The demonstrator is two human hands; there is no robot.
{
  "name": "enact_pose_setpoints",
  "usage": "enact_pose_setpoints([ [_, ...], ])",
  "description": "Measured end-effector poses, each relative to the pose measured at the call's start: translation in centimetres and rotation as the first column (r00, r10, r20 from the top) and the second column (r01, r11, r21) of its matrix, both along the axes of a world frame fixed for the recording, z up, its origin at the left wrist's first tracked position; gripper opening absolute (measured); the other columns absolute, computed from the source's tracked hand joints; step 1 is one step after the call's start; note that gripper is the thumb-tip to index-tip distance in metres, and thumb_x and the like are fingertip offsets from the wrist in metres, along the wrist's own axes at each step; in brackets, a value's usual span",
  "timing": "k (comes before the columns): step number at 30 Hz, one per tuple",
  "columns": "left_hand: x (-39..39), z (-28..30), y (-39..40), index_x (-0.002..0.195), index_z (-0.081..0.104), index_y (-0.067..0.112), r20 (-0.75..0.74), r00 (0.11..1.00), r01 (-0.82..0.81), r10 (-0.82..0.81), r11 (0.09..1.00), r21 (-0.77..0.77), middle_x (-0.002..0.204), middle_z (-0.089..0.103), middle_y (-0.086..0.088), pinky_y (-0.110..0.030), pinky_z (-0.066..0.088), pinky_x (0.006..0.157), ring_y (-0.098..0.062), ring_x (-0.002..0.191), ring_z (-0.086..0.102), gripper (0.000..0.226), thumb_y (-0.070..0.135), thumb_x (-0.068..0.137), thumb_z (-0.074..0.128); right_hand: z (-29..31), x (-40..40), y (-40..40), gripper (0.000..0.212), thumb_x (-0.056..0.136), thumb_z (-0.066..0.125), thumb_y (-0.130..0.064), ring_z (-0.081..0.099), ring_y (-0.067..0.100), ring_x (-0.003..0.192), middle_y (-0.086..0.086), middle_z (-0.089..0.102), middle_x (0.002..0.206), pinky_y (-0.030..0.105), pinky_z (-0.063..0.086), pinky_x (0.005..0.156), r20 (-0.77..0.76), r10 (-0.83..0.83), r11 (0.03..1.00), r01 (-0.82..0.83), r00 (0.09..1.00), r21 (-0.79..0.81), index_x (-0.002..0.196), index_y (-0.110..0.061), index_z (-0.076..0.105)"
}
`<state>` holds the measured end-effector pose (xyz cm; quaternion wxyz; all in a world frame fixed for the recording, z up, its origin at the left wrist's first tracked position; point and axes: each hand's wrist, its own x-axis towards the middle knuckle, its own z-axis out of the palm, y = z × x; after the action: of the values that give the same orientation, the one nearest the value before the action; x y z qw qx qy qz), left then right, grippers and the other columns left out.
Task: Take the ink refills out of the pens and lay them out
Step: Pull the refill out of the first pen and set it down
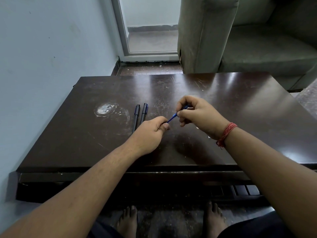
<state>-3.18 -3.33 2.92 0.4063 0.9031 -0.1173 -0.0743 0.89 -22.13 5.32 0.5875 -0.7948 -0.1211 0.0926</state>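
Left hand: centre of the frame, fingers and thumb pinched on the lower end of a blue pen, held above the table.
Right hand: just right of centre, fingers curled round the upper end of the same blue pen; a red thread band circles the wrist.
Blue pen: spans the gap between the two hands, slanting from lower left to upper right, clear of the tabletop. Whether a refill shows cannot be told.
Two dark pens: lying side by side on the table, just left of the hands, caps pointing to the far edge.
Table: dark, glossy, scratched; a whitish ring-shaped stain left of the dark pens.
Grey sofa: upper right of the frame, beyond the table.
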Motion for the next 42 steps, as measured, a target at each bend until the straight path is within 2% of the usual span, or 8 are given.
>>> enact_pose_setpoints([
  [7, 0.1, -0.1, 0.2, 0.108, 0.061, 0.023, -0.014, 1.000, -0.028, 0.027, 0.994, -0.106, 0.061, 0.050, 0.011, -0.014, 0.036, 0.050, 0.000, 0.046, 0.043, 0.021, 0.022, 0.107, 0.040, 0.1, 0.7, -1.2, 0.010, 0.090, 0.059, 0.001, 0.059, 0.020, 0.068, 0.010, 0.061, 0.081, 0.039, 0.060, 0.068, -0.017, -0.120, 0.987, 0.121, 0.993, 0.108, 0.089, -0.008, 0.060],
  [12, 0.7, -0.5, 0.8, 0.098, 0.061, 0.021, -0.013, 0.987, -0.159, 0.160, 0.971, -0.180, 0.050, 0.043, 0.012, -0.020, 0.033, 0.047, -0.006, 0.043, 0.036, 0.022, 0.023, 0.106, 0.041, 0.0, 1.2, -1.7, 0.005, 0.091, 0.060, -0.002, 0.059, 0.023, 0.071, 0.016, 0.061, 0.082, 0.035, 0.055, 0.062, -0.012, -0.331, 0.922, 0.326, 0.944, 0.211, 0.094, -0.004, 0.056],
  [15, 1.3, -0.6, 1.2, 0.094, 0.061, 0.023, -0.019, 0.957, -0.285, 0.288, 0.932, -0.223, 0.052, 0.043, 0.012, -0.021, 0.033, 0.047, -0.005, 0.043, 0.037, 0.024, 0.024, 0.106, 0.040, -1.5, 1.4, -1.3, 0.012, 0.086, 0.066, -0.013, 0.061, 0.021, 0.067, 0.012, 0.066, 0.076, 0.037, 0.053, 0.062, 0.137, -0.391, 0.913, 0.402, 0.910, -0.066, 0.081, -0.011, 0.055],
  [17, 1.4, -0.6, 1.2, 0.097, 0.061, 0.022, -0.031, 0.936, -0.349, 0.352, 0.906, -0.241, 0.058, 0.045, 0.009, -0.022, 0.036, 0.049, -0.006, 0.046, 0.039, 0.025, 0.026, 0.106, 0.038, -2.6, 1.1, -0.2, 0.016, 0.085, 0.067, -0.019, 0.057, 0.020, 0.067, 0.005, 0.064, 0.072, 0.031, 0.044, 0.060, 0.297, -0.295, 0.853, 0.390, 0.908, -0.346, 0.076, -0.014, 0.054],
  [20, 1.3, -0.4, 1.0, 0.099, 0.061, 0.020, -0.063, 0.921, -0.386, 0.385, 0.873, -0.298, 0.061, 0.045, 0.005, -0.023, 0.035, 0.048, -0.002, 0.040, 0.035, 0.025, 0.024, 0.106, 0.037, -3.7, 0.8, 2.2, 0.016, 0.087, 0.061, -0.022, 0.054, 0.024, 0.070, 0.000, 0.056, 0.071, 0.029, 0.035, 0.060, 0.333, -0.151, 0.787, 0.317, 0.931, -0.529, 0.077, -0.016, 0.050],
  [34, 0.9, -0.5, 1.3, 0.095, 0.060, 0.024, -0.078, 0.926, -0.375, 0.370, 0.872, -0.314, 0.060, 0.046, 0.007, -0.023, 0.032, 0.047, -0.002, 0.041, 0.036, 0.025, 0.027, 0.106, 0.038, -4.4, 1.0, 6.3, 0.016, 0.094, 0.053, -0.028, 0.053, 0.025, 0.070, 0.005, 0.057, 0.079, 0.031, 0.041, 0.059, 0.356, -0.066, 0.647, 0.311, 0.932, -0.696, 0.092, -0.013, 0.048],
  [38, 0.8, -0.5, 1.2, 0.096, 0.061, 0.023, -0.061, 0.928, -0.368, 0.367, 0.881, -0.298, 0.060, 0.047, 0.008, -0.024, 0.034, 0.051, -0.003, 0.045, 0.039, 0.025, 0.027, 0.106, 0.038, -3.6, 1.1, 5.7, 0.018, 0.097, 0.050, -0.032, 0.051, 0.019, 0.065, 0.000, 0.056, 0.078, 0.028, 0.036, 0.054, 0.351, -0.088, 0.661, 0.318, 0.932, -0.679, 0.096, -0.014, 0.052],
  [42, 0.7, -0.6, 0.9, 0.096, 0.061, 0.025, -0.044, 0.937, -0.346, 0.347, 0.898, -0.271, 0.059, 0.048, 0.011, -0.028, 0.038, 0.058, -0.006, 0.050, 0.042, 0.024, 0.028, 0.105, 0.039, -2.3, 1.3, 5.1, 0.019, 0.100, 0.050, -0.032, 0.055, 0.012, 0.065, -0.001, 0.062, 0.077, 0.024, 0.040, 0.054, 0.225, -0.225, 0.880, 0.297, 0.948, -0.371, 0.089, -0.017, 0.056],
])
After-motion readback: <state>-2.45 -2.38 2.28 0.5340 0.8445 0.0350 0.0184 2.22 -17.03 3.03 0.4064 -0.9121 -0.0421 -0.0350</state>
